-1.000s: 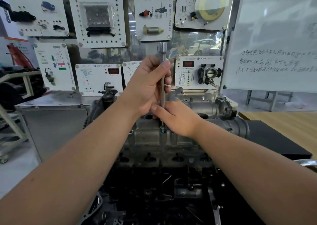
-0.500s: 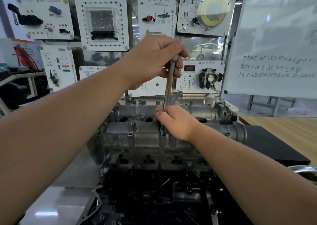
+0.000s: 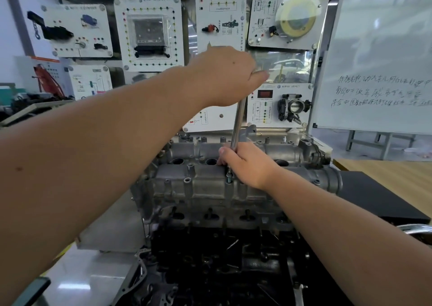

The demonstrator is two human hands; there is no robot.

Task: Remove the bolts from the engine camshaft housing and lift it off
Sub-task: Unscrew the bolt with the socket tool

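Gripping low: right hand curls round the bottom of the wrench, thumb on the left of the shaft, fingers resting on the housing.
Block: dark engine block lies nearest the camera, under the housing.
Housing: grey cast metal, seated on top of the block, spanning left to right, with round holes along its middle.
Bolt: one bolt stands in the housing's near row, right under the wrench tip, just left of the right hand.
Wrench: slim steel shaft, nearly upright, leaning a little right at the top.
Left hand: left hand closes over the top end of the wrench, well above the housing, thumb pointing right; edges blurred.
Table: wooden top to the right, beyond a black slab.
Panels: white training panels on the wall behind the engine.
Whiteboard: whiteboard with handwriting, far right.
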